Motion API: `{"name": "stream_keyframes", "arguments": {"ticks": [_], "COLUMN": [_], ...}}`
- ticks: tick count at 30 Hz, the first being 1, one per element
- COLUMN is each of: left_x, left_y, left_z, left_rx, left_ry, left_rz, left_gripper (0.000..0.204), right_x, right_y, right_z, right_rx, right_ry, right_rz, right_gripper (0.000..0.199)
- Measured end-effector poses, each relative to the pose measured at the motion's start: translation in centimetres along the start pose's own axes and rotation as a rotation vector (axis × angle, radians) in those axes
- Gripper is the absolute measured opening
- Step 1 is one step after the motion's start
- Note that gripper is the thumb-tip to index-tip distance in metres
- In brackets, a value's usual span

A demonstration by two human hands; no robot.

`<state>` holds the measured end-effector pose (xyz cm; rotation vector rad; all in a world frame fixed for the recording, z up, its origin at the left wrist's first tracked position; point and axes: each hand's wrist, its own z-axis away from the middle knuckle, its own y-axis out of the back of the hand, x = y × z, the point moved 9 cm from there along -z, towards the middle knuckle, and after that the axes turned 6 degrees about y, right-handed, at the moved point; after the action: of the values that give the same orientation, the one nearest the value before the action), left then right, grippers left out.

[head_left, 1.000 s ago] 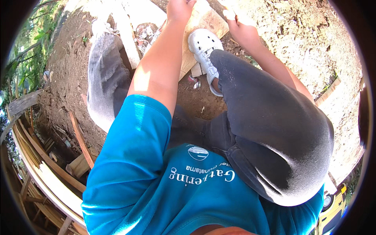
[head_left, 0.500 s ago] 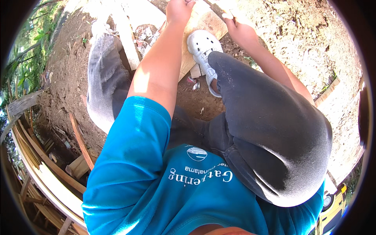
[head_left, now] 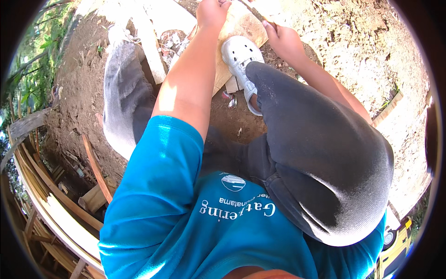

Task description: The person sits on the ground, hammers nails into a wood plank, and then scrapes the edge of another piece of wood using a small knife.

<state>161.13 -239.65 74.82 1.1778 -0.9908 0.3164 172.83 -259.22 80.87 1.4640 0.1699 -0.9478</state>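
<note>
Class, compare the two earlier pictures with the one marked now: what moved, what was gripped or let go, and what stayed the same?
Almost nothing changed. The left hand stays pressed on the wooden board, the right hand stays at the board's right edge, and the white shoe still stands on it. Nothing was taken up or released.

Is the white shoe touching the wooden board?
Touching. The head view shows the white shoe planted on the wooden board, its sole overlapping the board with no gap visible.

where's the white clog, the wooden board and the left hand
white clog [head_left: 239, 55], head view, on the perforated top of the toe
wooden board [head_left: 241, 23], head view, on its bare face between the hands
left hand [head_left: 211, 11], head view, on the back of the hand
</note>
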Motion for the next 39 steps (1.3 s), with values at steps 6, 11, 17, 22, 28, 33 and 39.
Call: {"name": "stream_keyframes", "arguments": {"ticks": [6,11,17,22,28,33,39], "left_x": [-0.2,-0.6,0.3,0.2,-0.5,-0.8,-9.1], "left_y": [0.1,0.7,0.8,0.0,0.7,4.5,11.2], "left_z": [0.4,0.8,0.4,0.0,0.3,4.9,12.6], "left_rx": [0.011,0.021,-0.019,-0.021,-0.087,-0.120,-0.212], "left_ry": [-0.010,0.049,0.076,0.029,0.024,-0.211,0.313], "left_rz": [-0.016,-0.011,-0.055,-0.045,-0.047,-0.193,-0.773], "left_gripper": [0.023,0.025,0.026,0.025,0.018,0.028,0.083], "right_x": [0.3,-1.0,-2.2,1.3,1.9,2.4,-0.7], "right_y": [-1.7,0.5,1.5,-0.7,0.2,-1.0,0.1], "right_z": [-0.7,0.1,-1.0,-1.3,0.2,1.4,2.5], "right_rx": [-0.083,0.004,0.087,-0.171,-0.192,-0.028,0.056], "right_ry": [0.021,-0.148,0.058,-0.087,-0.374,-0.056,-0.062], "right_rz": [0.062,-0.225,-0.144,0.068,-0.109,-0.275,-0.291], "right_gripper": [0.037,0.039,0.039,0.056,0.061,0.032,0.035]}}
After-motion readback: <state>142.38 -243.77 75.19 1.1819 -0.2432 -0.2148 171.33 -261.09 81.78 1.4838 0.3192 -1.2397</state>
